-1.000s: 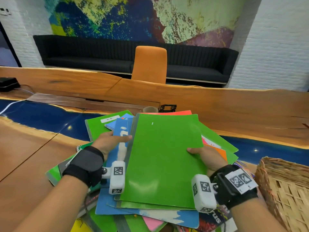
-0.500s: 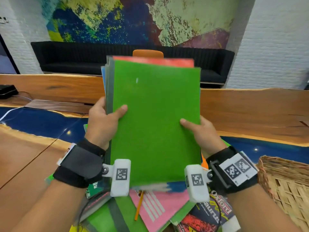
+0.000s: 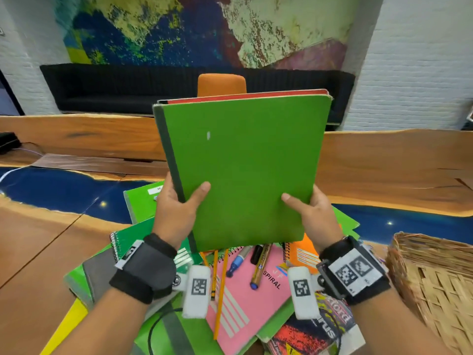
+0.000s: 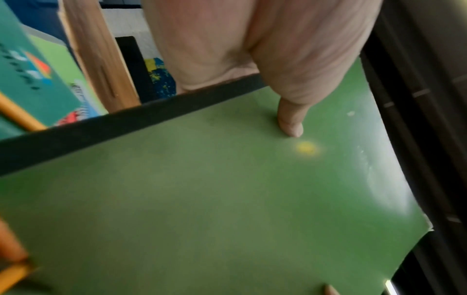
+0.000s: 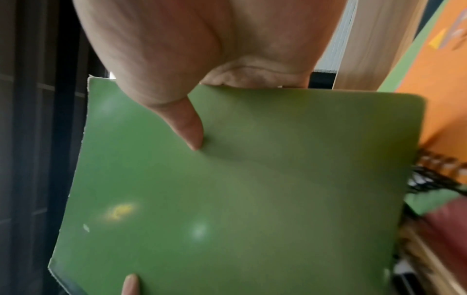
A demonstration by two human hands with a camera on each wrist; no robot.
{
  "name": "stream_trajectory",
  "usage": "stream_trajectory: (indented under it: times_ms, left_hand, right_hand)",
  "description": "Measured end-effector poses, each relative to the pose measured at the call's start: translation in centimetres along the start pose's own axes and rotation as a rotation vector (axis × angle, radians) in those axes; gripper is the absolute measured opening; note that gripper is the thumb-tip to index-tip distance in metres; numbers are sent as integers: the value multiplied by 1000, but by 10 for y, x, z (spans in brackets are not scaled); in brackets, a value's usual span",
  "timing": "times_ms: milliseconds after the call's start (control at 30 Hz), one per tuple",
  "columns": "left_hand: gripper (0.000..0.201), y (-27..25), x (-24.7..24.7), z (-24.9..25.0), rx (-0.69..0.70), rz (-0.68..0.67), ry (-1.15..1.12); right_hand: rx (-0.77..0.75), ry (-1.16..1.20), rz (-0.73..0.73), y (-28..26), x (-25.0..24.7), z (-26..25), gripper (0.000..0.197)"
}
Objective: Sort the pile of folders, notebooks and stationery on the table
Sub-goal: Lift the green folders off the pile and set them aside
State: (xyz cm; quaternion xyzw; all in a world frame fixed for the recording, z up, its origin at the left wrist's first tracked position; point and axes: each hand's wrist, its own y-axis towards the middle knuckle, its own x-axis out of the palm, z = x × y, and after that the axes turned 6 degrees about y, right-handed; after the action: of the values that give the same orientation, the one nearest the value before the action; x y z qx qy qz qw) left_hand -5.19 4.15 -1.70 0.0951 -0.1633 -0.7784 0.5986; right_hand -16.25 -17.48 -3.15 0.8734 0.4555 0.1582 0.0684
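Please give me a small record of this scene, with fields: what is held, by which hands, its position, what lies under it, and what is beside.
held: stack of folders, green one in front, a red one behind
left hand: grips the dark spine edge, thumb on the green cover
right hand: grips the opposite edge, thumb on the cover
position: upright, raised above the pile
underneath: pink spiral notebook with pencils and markers on it
beside: wicker basket, at the right

Green folder [image 3: 243,170], dark spine; pink striped notebook [image 3: 245,298].
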Motion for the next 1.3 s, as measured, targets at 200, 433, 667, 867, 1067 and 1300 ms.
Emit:
stream_trajectory:
  times_ms: [200,433,667,867,1067,1300]
  left_hand:
    - [38,-12,-1,-32,-138,-34,54]
    - [35,2,1,-35,-174,0,47]
    - [25,31,0,-17,-187,-88,74]
    - [10,47,5,-22,-257,-24,146]
    - [20,53,32,-26,-298,-61,79]
    - [26,70,55,-36,-337,10,54]
  right_hand:
    - [43,-55,5,-4,-5,17,34]
    - [4,-132,5,4,-1,10,34]
    - [-52,-257,82,25,-1,-7,40]
    - [176,-309,-10,42,-8,-8,51]
    - [292,-321,46,60,-27,-6,78]
    - [355,-257,192,85,-59,-15,38]
